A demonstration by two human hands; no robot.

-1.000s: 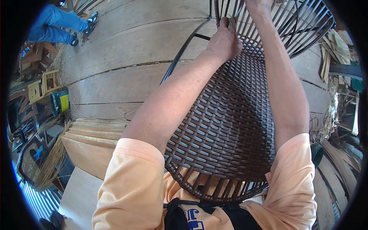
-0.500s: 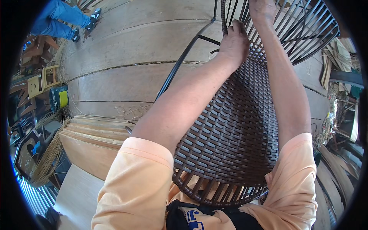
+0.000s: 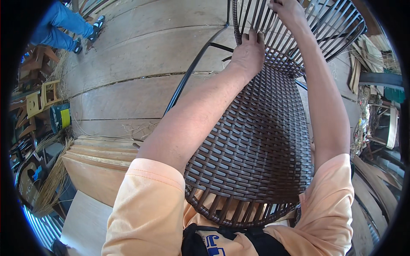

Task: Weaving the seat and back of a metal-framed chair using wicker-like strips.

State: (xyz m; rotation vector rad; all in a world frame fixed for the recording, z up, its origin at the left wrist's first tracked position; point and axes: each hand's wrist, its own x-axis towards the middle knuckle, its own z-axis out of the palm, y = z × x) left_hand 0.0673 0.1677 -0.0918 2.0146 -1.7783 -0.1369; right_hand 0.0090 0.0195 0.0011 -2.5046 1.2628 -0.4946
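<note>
A dark brown wicker chair (image 3: 256,141) lies tilted against my body, its tightly woven panel toward me and an open fan of slats (image 3: 333,34) at the far end. My left hand (image 3: 250,53) is at the corner where the weave meets the slats, its fingers curled over the slats there. Farther up, my right hand (image 3: 290,17) pinches at the slats with thumb and forefinger; the strand between its fingertips is hard to make out. A black metal leg frame (image 3: 188,77) runs along the chair's left side.
Wooden boards (image 3: 98,153) are stacked to my left, beside dry fibre strands (image 3: 53,187) and a dark green can (image 3: 60,117). A person in blue jeans (image 3: 62,25) stands at the far left on the plank floor (image 3: 141,55). Scrap wood (image 3: 367,55) lies at the right.
My right hand has shifted left along the slats and its fingers now pinch. My left hand stays at the corner. The view has swung slightly, so the chair appears lower and farther left.
</note>
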